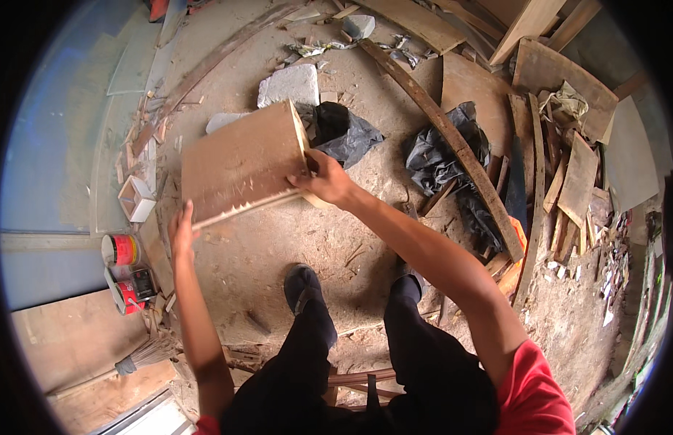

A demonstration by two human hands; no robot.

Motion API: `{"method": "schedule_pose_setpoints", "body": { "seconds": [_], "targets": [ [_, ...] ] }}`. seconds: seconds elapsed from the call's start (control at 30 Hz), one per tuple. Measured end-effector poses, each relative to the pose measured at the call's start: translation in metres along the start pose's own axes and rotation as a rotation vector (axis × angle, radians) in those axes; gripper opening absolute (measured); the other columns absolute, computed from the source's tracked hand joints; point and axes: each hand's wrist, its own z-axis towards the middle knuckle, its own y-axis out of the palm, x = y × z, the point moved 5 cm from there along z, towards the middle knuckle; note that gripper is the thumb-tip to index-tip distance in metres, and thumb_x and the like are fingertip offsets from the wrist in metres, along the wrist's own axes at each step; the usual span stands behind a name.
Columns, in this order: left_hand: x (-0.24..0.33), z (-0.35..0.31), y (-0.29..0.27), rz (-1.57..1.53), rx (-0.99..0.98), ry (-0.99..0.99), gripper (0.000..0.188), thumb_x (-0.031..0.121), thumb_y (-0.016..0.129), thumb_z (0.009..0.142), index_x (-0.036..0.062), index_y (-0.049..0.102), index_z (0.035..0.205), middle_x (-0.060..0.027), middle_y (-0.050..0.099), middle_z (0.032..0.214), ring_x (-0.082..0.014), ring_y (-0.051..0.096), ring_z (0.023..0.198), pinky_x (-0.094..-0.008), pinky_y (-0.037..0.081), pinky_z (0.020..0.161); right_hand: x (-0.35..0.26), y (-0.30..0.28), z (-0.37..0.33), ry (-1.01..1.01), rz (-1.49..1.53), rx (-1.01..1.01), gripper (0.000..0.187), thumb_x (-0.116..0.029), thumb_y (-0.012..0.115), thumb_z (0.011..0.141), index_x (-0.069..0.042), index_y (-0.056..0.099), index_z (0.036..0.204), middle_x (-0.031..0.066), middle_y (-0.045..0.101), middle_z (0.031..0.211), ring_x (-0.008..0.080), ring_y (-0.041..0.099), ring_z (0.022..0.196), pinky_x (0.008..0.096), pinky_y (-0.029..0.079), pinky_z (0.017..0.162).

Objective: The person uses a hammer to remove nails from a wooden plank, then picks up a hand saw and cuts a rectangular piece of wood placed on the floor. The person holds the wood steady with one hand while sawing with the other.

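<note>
A brown wooden box [242,163] is held up in front of me, tilted, with a broad flat plywood face toward me and pale wooden strips along its right and near edges. At its near left corner is my left hand [182,228], fingers against the edge. My right hand [326,180] grips the right side, the fingers bent round the edge strip. The inside and far side of the box are hidden.
Black plastic sheeting [344,134] and a white block [289,85] lie beyond the box. A long plank [452,141] slants at the right beside piled wood scraps [576,177]. Paint cans [121,250], a small white box [136,199] and a broom [148,354] are at the left.
</note>
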Motion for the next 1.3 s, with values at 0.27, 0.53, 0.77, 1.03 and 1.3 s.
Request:
{"method": "schedule_pose_setpoints", "body": {
  "seconds": [0.27, 0.53, 0.77, 1.03, 1.3],
  "targets": [
    [0.002, -0.188, -0.037, 0.016, 0.041, -0.029, 0.074, 0.061, 0.07, 0.088, 0.0015, 0.057, 0.13, -0.0167, 0.059, 0.132, -0.0281, 0.058, 0.12, -0.0399, 0.056, 0.08, -0.043, -0.013, -0.143, 0.113, -0.102, -0.015, 0.077, -0.027, 0.079, 0.088, 0.005, 0.042, 0.148, 0.0228, 0.058, 0.139, 0.0301, 0.051, 0.134, 0.0423, 0.041, 0.111],
    [0.008, -0.199, 0.046, -0.077, -0.14, 0.097, 0.07, 0.036, 0.077, 0.092, -0.0059, 0.046, 0.14, -0.02, 0.053, 0.133, -0.0267, 0.052, 0.123, -0.0389, 0.046, 0.1, -0.038, -0.072, -0.187, 0.149, 0.033, 0.068, 0.067, -0.018, 0.072, 0.093, 0.007, 0.044, 0.148, 0.0137, 0.061, 0.135, 0.0195, 0.054, 0.126, 0.0345, 0.041, 0.109],
    [0.039, -0.17, 0.077, -0.296, -0.205, 0.105, 0.081, 0.042, 0.074, 0.092, -0.0045, 0.04, 0.149, -0.018, 0.051, 0.143, -0.0257, 0.054, 0.126, -0.0392, 0.047, 0.099, -0.061, -0.084, -0.151, -0.016, -0.071, 0.158, 0.058, -0.011, 0.065, 0.097, 0.007, 0.044, 0.147, 0.0107, 0.06, 0.137, 0.0157, 0.051, 0.127, 0.0315, 0.037, 0.11],
    [0.03, -0.19, 0.134, 0.517, -0.173, 0.575, 0.099, 0.039, 0.072, 0.091, -0.0073, 0.014, 0.157, -0.0337, 0.021, 0.16, -0.0468, 0.021, 0.15, -0.0553, 0.021, 0.121, -0.016, -0.136, -0.145, 0.003, -0.463, 0.477, 0.044, -0.033, 0.067, 0.098, 0.005, 0.064, 0.121, 0.0233, 0.07, 0.11, 0.0226, 0.067, 0.099, 0.0387, 0.052, 0.086],
    [0.066, -0.178, 0.163, 0.665, -0.086, 0.876, 0.08, 0.047, 0.05, 0.103, -0.0016, 0.021, 0.158, -0.028, 0.016, 0.165, -0.0441, 0.014, 0.153, -0.0537, 0.016, 0.123, -0.061, -0.116, -0.158, -0.418, -1.053, 0.646, 0.055, -0.015, 0.07, 0.092, 0.004, 0.047, 0.139, 0.0293, 0.048, 0.142, 0.0457, 0.046, 0.134, 0.0509, 0.037, 0.113]
  ]
}}
